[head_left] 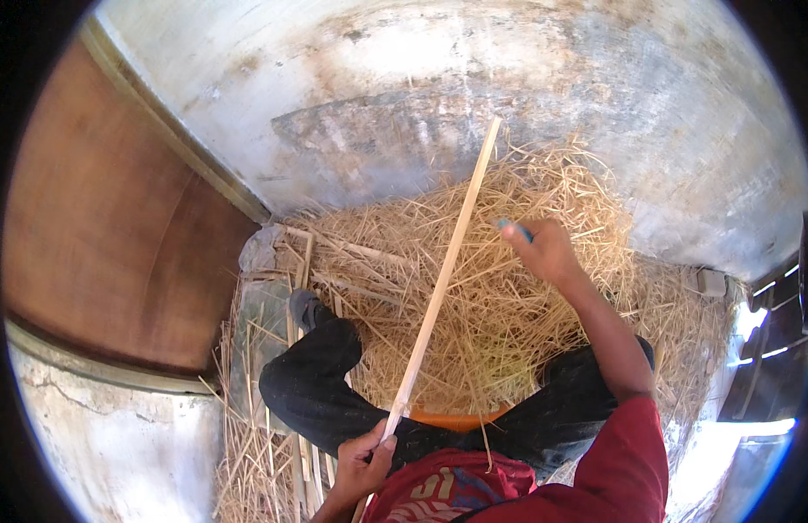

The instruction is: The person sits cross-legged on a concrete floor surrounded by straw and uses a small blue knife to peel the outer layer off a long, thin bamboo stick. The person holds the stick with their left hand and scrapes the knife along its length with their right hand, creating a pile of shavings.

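Note:
A long, pale strip of split bamboo or wood [442, 277] slants up and away from my lap, its far end near the wall. My left hand [365, 462] is closed round its near end, the thumb lying along it. To the right of the strip and apart from it, my right hand [547, 251] is raised over the straw. It grips a small blue thing [513, 229], perhaps a handle; the fingers cover most of it, so its kind does not show.
Loose dry straw [561, 187] is heaped before me, against a stained wall [404, 61]. More pale strips [301, 270] lie at the left by my shoe [308, 307]. Something orange [460, 422] shows between my legs. A brown panel [116, 218] stands at the left; a small block [711, 281] lies at the right.

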`<state>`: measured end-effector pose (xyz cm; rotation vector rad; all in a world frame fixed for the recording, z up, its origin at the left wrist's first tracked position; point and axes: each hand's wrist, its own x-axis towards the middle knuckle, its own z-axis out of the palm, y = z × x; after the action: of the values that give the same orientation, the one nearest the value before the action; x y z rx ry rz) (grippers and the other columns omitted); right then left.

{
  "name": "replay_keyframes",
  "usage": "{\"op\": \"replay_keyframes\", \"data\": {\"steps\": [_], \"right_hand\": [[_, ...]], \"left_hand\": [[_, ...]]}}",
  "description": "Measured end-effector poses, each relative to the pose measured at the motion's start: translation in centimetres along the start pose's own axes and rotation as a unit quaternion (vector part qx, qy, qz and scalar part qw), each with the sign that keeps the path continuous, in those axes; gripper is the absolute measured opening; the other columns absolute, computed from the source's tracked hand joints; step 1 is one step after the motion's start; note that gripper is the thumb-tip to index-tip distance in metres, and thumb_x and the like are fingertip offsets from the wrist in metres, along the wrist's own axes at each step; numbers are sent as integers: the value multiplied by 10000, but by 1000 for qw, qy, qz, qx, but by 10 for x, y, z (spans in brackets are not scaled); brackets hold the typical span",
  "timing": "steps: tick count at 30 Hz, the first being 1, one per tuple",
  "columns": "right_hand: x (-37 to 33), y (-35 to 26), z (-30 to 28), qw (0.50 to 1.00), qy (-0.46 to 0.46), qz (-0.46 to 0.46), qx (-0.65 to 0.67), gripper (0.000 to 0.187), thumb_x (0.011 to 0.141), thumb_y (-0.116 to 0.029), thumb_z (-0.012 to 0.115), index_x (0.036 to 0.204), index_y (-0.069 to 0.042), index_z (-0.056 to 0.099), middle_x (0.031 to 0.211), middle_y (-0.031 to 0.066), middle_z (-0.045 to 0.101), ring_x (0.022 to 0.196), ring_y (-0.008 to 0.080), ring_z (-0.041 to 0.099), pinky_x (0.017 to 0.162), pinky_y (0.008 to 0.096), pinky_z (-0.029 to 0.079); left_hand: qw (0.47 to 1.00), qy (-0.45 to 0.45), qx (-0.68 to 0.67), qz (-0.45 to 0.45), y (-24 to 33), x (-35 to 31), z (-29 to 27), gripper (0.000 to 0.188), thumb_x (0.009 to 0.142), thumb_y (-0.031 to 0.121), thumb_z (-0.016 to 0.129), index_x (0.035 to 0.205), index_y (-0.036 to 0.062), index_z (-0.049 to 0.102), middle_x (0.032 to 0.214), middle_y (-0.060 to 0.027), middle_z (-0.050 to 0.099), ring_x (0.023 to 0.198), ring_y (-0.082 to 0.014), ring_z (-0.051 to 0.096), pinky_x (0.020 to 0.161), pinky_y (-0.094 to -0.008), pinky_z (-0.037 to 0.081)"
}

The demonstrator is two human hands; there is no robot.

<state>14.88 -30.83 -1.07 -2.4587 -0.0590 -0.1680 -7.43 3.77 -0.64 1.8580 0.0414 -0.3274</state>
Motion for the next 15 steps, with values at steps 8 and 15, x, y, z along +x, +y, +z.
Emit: {"op": "replay_keyframes", "data": {"steps": [8, 15], "right_hand": [[-64, -76, 55, 955, -87, -279, -59, 603, 733, -690, 571, 586, -105, 580, 447, 99, 482, 431, 306, 542, 433, 390, 428], [-50, -74, 61, 962, -54, -254, -79, 627, 729, -714, 549, 598, -103, 596, 458, 94, 511, 425, 288, 552, 434, 382, 436]], "left_hand": [[996, 9, -80, 28, 25, 36, 14, 362, 942, 106, 534, 1291, 12, 511, 623, 89, 439, 539, 4, 376, 477, -170, 309], [997, 21, -59, 37, 38, 39, 15, 367, 940, 79, 531, 1294, -14, 492, 699, 84, 433, 651, -3, 378, 563, -164, 333]]}}
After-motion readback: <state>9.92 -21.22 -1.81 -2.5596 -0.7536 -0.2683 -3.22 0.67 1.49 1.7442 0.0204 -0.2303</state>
